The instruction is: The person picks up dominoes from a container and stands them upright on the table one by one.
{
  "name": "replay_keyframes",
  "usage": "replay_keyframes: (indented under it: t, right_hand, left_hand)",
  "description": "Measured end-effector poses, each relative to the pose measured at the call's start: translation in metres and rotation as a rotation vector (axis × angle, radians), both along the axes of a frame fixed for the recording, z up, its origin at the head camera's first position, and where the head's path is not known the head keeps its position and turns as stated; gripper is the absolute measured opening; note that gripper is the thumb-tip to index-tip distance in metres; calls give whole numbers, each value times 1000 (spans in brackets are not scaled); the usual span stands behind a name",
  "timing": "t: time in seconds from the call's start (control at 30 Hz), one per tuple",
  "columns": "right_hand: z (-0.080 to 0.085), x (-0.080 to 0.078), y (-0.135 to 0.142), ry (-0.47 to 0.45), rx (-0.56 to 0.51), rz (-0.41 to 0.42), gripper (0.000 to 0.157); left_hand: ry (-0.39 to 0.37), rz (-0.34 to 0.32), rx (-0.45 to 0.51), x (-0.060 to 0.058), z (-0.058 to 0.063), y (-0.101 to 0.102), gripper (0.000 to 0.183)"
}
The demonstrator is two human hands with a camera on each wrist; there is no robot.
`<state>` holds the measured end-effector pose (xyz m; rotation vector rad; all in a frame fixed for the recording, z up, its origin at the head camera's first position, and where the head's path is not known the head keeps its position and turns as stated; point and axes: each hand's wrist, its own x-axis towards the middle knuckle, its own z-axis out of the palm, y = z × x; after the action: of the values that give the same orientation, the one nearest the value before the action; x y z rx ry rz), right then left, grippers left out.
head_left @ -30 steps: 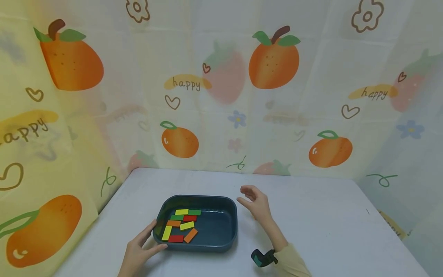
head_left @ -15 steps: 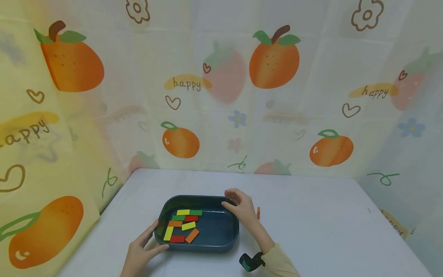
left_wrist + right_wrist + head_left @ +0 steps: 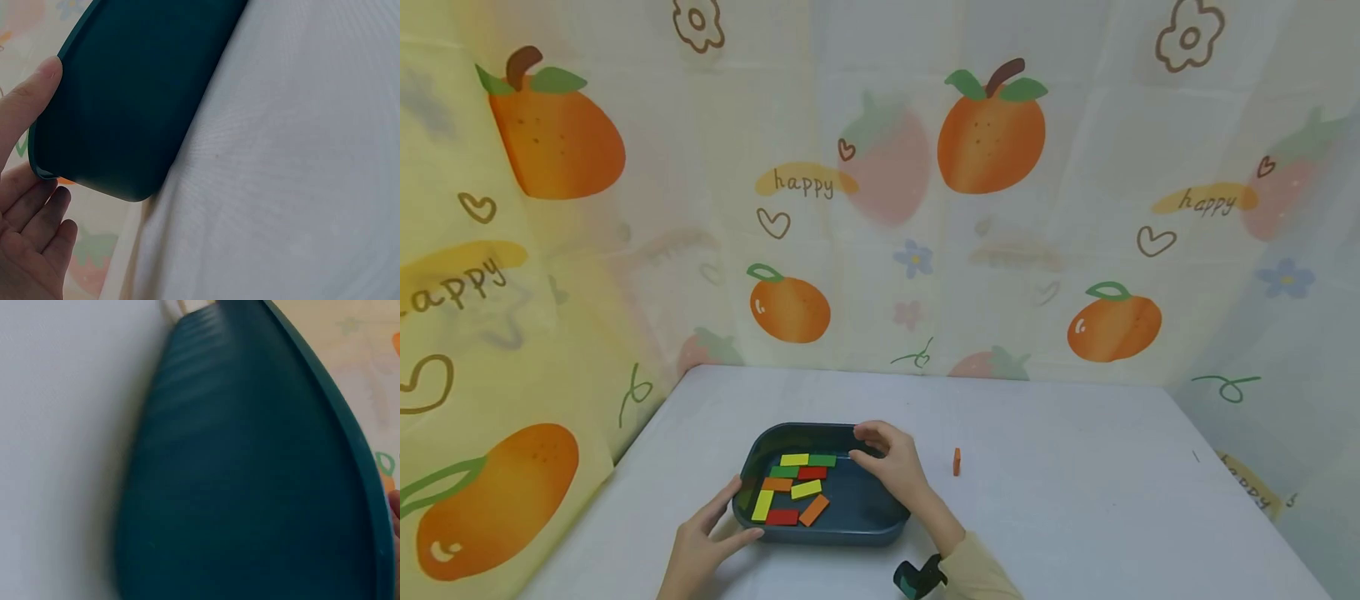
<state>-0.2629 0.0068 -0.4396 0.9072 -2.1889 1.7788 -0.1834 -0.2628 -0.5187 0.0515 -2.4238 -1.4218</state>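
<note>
A dark teal rectangular tray (image 3: pixel 865 504) stands on the white table, with several small flat blocks lying in its left half: yellow, green, red and orange. My left hand (image 3: pixel 700 533) grips its left end, thumb at the near rim and fingers round the far side; in the left wrist view the thumb (image 3: pixel 47 75) presses the tray's edge. Over the tray's right half reaches my right hand (image 3: pixel 891 467), thumb and bent fingers apart, nothing seen between them. One orange block (image 3: pixel 957 462) stands upright on the table, right of the tray. The right wrist view shows mostly the tray's outer wall (image 3: pixel 237 475).
White tabletop (image 3: pixel 1075 483) stretches to the right of the tray. A cloth backdrop (image 3: pixel 880 208) printed with fruit hangs behind and along both sides. A black strap device (image 3: pixel 917 577) sits on the right wrist, near the tray's front right corner.
My right hand has moved left from beside the tray to over its right half. The upright orange block, hidden behind that hand before, now shows. The left hand and tray stay put.
</note>
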Motion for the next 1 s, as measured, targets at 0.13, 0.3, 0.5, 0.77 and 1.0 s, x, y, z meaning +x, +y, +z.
replay_keyframes:
  t: [0.13,0.3,0.5,0.77,1.0]
  right_hand:
    - [-19,-7,-9,36,25,5,26]
    - [-34,-10,-18,56,53,18,26]
    - [-41,-9,-25,108,81,40,27]
    - [-46,-9,-32,93,123,71,27]
    - [-47,-7,-38,107,166,103,24]
  left_hand:
    - [-14,8,4,1,-1,-1,75]
    - [-26,17,1,0,-2,-1,74]
    - [-23,15,6,-1,-3,-1,74]
    - [-27,19,11,-2,-3,0,74]
    - [-27,26,1,-1,-2,1,73]
